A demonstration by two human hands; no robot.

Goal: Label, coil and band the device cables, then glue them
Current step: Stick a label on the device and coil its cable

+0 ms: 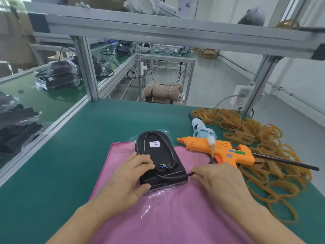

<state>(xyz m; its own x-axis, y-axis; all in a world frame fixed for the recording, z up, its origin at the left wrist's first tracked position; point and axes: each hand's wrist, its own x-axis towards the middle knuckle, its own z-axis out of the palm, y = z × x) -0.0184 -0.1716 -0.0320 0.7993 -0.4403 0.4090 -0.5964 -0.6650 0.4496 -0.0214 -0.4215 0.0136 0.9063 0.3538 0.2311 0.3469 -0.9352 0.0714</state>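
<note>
A black oval device (158, 155) lies bottom-up in a clear plastic bag on a pink cloth (167, 217). A white label (155, 144) is stuck on it. Its black cable (173, 176) runs along a groove and leaves at the near right corner; coloured wire ends show near the middle. My left hand (130, 180) grips the device's near left side, thumb at the front edge. My right hand (219, 180) pinches the cable where it exits the device.
An orange glue gun (218, 150) lies right of the device, its black cord trailing right. A heap of tan rubber bands (260, 138) covers the right side of the green table (70, 164). A strip of labels (199, 125) lies behind the gun. Aluminium frame posts stand behind.
</note>
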